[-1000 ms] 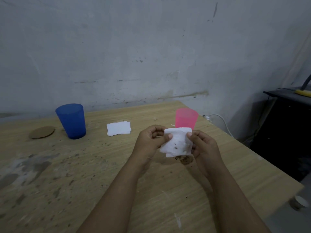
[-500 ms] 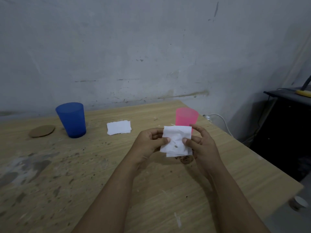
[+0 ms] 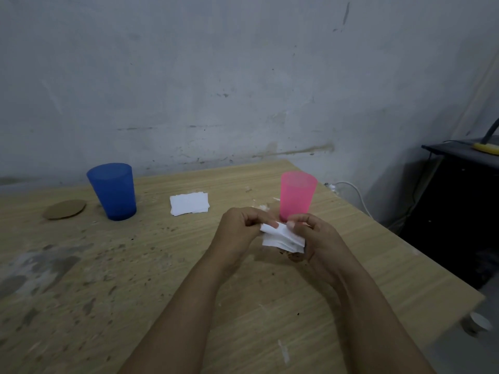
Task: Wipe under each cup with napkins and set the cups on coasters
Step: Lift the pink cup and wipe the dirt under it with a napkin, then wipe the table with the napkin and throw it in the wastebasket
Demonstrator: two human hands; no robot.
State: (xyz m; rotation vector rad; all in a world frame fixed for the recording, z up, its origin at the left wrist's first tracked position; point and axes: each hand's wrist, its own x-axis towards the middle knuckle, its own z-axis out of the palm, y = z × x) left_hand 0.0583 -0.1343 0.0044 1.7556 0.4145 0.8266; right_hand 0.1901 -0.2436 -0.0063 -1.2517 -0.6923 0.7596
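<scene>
Both hands, left (image 3: 237, 230) and right (image 3: 316, 238), are pinching a soft, tearable napkin (image 3: 282, 237) by its edges.

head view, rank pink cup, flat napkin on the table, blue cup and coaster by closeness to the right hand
From the right hand:
1. pink cup, just behind it
2. flat napkin, left, mid-table
3. blue cup, farther left
4. coaster, far left

Just one head cam here, wide-angle, looking forward and down across the wooden table (image 3: 378, 265) toward the wall (image 3: 243, 76), hands close in front.
</scene>
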